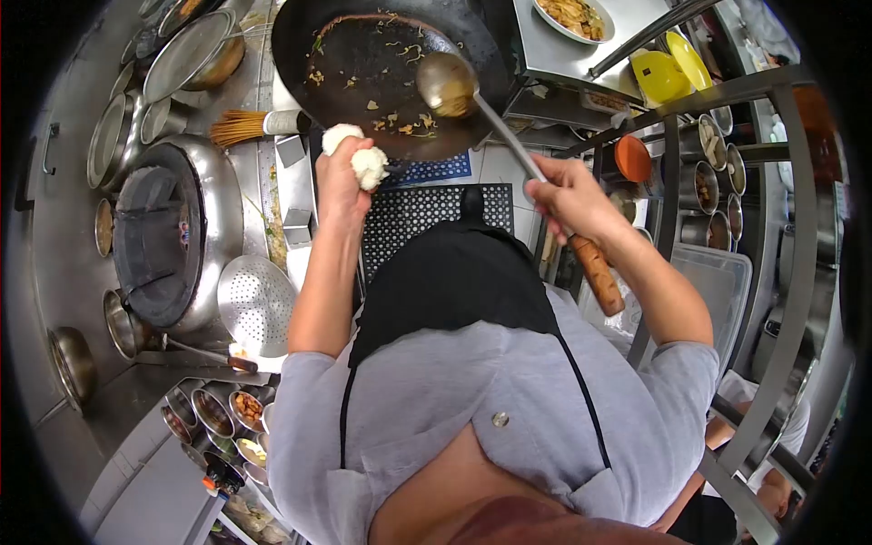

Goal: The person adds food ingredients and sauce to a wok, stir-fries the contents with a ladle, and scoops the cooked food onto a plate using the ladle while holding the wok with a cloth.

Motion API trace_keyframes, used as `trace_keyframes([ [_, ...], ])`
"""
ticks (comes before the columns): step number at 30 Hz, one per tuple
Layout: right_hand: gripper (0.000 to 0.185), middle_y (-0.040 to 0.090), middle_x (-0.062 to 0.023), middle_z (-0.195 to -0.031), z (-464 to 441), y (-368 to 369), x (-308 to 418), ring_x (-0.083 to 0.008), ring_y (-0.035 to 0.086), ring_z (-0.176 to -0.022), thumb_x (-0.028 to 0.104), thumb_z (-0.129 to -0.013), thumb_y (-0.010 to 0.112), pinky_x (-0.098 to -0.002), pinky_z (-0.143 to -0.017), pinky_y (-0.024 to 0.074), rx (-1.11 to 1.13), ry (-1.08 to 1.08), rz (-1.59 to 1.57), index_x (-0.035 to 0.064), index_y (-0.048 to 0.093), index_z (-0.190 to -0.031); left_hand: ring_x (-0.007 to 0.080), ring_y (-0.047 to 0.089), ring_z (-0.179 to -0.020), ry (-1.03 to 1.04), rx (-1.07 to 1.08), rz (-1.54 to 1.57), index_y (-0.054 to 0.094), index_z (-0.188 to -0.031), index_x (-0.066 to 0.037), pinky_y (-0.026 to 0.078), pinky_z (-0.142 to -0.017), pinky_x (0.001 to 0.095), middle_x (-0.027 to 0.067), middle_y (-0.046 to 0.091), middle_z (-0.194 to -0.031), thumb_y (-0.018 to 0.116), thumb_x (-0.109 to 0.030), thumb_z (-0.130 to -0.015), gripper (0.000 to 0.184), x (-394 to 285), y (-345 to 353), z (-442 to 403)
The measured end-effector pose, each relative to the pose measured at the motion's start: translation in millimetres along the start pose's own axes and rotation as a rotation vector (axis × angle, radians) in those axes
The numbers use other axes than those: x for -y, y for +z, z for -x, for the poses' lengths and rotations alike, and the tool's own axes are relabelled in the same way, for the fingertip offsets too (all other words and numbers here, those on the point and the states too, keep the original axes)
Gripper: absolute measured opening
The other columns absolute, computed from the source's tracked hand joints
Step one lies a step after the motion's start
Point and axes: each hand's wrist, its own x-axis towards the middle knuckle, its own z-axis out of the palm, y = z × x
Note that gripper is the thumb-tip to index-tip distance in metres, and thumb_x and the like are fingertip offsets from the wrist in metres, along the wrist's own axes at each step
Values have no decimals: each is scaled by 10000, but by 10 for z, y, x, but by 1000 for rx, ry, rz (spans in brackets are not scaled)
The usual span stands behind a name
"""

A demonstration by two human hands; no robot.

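My left hand (343,177) is closed around a bunched white cloth (369,167) at the near edge of a large dark wok (354,68). Whether the cloth wraps a handle or the rim is hidden by my fingers. Scraps of cooked food cling to the wok's inside. In my right hand (577,198) is a long metal ladle (509,132), gripped on its shaft just above the wooden handle. The ladle's bowl lies over the wok's right side; I cannot tell whether it touches the metal.
On the left are a round stove burner (168,232), a bamboo brush (245,127) and a perforated skimmer (256,304). A plate of food (574,18) stands on the steel counter at upper right. A metal rack (781,227) runs along the right, with another person beyond it.
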Motion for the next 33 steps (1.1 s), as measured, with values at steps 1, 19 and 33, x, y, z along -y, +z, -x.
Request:
trace_keyframes([
  [1,472,497,7,-628,37,108,67,-67,464,-393,104,-940,516,-214,-323,407,54,95,-196,36,410,-1395,138,539,-432,55,-16,-16,567,-784,-94,356,-310,259,15,572,-626,646,-106,-779,80,53,34,-48],
  [19,491,498,-31,-675,-217,-107,-186,-72,458,-395,132,-966,507,-214,-294,371,422,22,-942,65,350,-1426,144,559,-441,-233,130,164,555,-875,-130,353,-261,238,53,604,-643,574,-187,-846,67,-135,-263,162],
  [33,499,654,-251,-797,-958,-1643,-33,-373,671,-767,174,-819,645,-420,-715,503,-855,-260,393,24,546,-1285,128,525,-435,-238,178,156,541,-788,-173,339,-291,248,-9,568,-620,588,-198,-806,57,-466,339,-175],
])
